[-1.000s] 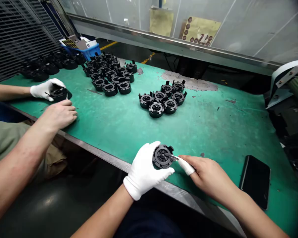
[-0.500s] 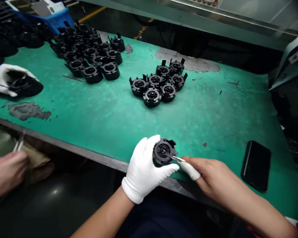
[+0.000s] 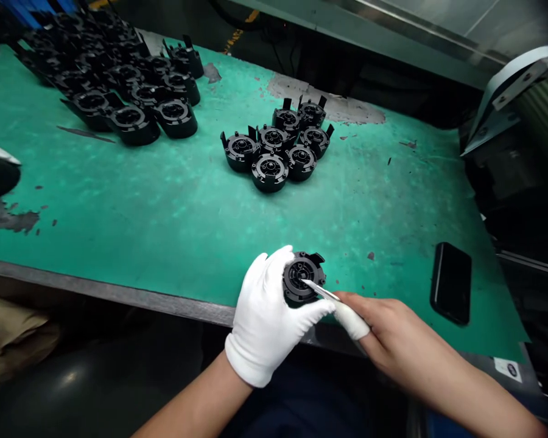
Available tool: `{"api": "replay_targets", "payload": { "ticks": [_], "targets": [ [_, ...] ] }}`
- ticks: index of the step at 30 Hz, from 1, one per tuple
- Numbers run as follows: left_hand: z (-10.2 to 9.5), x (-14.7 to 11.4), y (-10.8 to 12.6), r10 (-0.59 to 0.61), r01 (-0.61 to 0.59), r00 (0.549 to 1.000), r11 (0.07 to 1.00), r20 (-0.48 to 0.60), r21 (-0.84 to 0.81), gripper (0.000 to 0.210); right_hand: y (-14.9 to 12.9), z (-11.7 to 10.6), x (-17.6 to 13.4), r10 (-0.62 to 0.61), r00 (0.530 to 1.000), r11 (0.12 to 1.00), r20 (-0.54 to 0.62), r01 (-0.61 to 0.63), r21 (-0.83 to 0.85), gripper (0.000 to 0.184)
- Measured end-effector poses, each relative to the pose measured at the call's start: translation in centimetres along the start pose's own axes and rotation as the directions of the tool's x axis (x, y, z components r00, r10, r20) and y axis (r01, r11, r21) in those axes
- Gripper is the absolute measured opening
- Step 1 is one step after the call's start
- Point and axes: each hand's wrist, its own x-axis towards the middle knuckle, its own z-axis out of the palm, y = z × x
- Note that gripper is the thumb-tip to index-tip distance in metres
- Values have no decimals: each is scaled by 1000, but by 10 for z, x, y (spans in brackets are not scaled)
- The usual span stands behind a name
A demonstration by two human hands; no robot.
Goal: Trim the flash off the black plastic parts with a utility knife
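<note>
Where worn green matting tops the bench, left hand grips black part.

Green worktable, surface worn in patches. Cluster of six black round parts set mid-table; larger group of black parts massed far left. Black phone laid near right edge.

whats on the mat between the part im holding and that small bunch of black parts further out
Nothing: in the head view, bare green mat runs from the held black part to the small cluster.
</note>
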Motion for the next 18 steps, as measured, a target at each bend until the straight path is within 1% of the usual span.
{"api": "replay_targets", "payload": {
  "ticks": [3,5,6,8,10,11,12,14,16,17,18],
  "targets": [
    [-1,1,-1,-10,11,999,999,45,-39,85,0,-10,2,-31,999,992,42,25,122,38],
    [-3,1,-2,-36,39,998,997,51,-63,85,-1,-10,1,-21,999,972,33,13,236,36],
    [-4,0,-1,-52,55,998,996,40,-69,84,-3,-6,1,6,1000,954,6,-8,300,35],
    [-6,-6,1,-86,87,996,995,20,-56,78,-9,7,3,85,992,896,-89,-37,443,37],
    [-8,-20,7,-126,126,992,992,17,-14,74,-16,23,9,169,966,825,-194,-31,564,43],
    [-9,-29,10,-144,143,989,990,33,16,74,-20,29,14,205,950,798,-235,-23,602,45],
    [-10,-40,15,-155,152,986,987,59,52,77,-22,33,20,234,935,783,-268,-18,621,45],
    [-14,-61,24,-149,133,979,984,136,120,86,-22,33,32,252,914,795,-318,-9,606,44],
    [-19,-76,30,-130,102,972,984,198,143,93,-15,24,39,199,912,848,-359,24,530,42],
    [-22,-78,32,-134,109,970,985,202,131,95,-11,17,39,153,915,878,-374,48,476,40],
    [-24,-77,32,-153,134,971,985,183,110,95,-6,11,37,107,918,906,-382,68,417,39]
  ]
}}
